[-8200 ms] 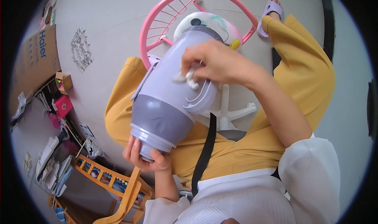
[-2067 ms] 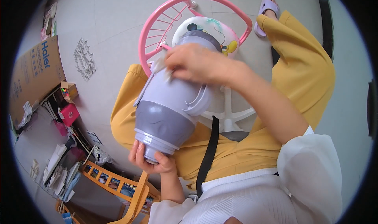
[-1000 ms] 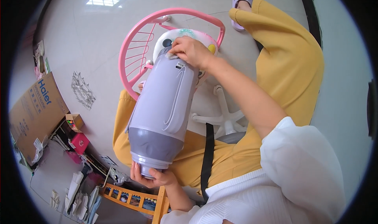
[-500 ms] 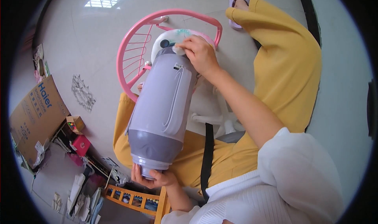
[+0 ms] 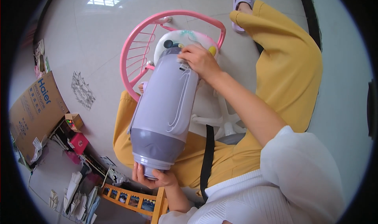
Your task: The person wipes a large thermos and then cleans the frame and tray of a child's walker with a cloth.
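A large lavender thermos flask [image 5: 165,94] lies slanted in front of me, its narrow neck toward me and its darker base at the far end. My left hand [image 5: 155,179] is wrapped around the neck from below. My right hand [image 5: 201,61] pinches a small white wad [image 5: 180,60], mostly hidden by the fingers, and presses it on the flask's side near the base. Close to those fingertips a small label [image 5: 184,67] sits on the flask. The base end overlaps the white printed seat [image 5: 159,45] of a small chair.
A pink tubular frame [image 5: 124,62] curves around the seat. White chair legs [image 5: 226,119] show beneath my right forearm. At left stand a large cardboard box [image 5: 37,112], a small open box [image 5: 75,121] and a pink box [image 5: 80,142]. An orange wooden frame [image 5: 159,206] is near my left arm.
My right hand has slid the white wad from the flask's base rim a little toward me, nearer the label. The left hand keeps its grip on the neck. The view has shifted slightly.
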